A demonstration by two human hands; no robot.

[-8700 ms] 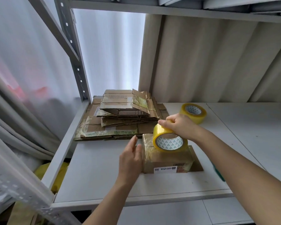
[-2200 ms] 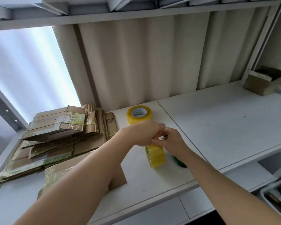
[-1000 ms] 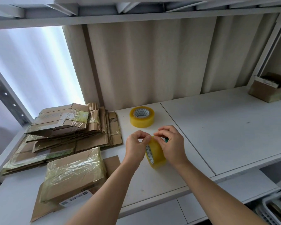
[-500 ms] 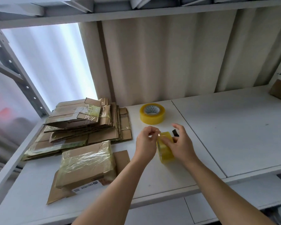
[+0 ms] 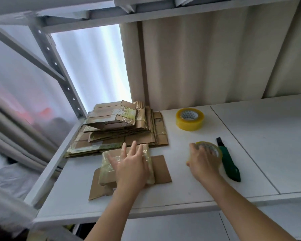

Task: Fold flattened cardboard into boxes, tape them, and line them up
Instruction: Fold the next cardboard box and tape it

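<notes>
A small cardboard box (image 5: pixel 109 164) wrapped in clear tape lies on the white shelf (image 5: pixel 268 145), with one brown flap (image 5: pixel 161 169) spread flat to its right. My left hand (image 5: pixel 130 169) is over the box's top with fingers spread; I cannot tell whether it touches. My right hand (image 5: pixel 202 162) grips a yellow tape roll (image 5: pixel 214 148) that lies flat on the shelf to the right of the box. A stack of flattened cardboard (image 5: pixel 118 126) sits behind the box at the back left.
A second yellow tape roll (image 5: pixel 189 119) lies flat near the back wall. A green utility knife (image 5: pixel 230 166) lies just right of the held roll. A metal shelf post (image 5: pixel 59 70) rises at the left, and the shelf's front edge is close to my forearms.
My left hand left the tape roll and moved left over the taped box. The roll, held on edge by both hands before, now lies flat under my right hand. The knife is uncovered.
</notes>
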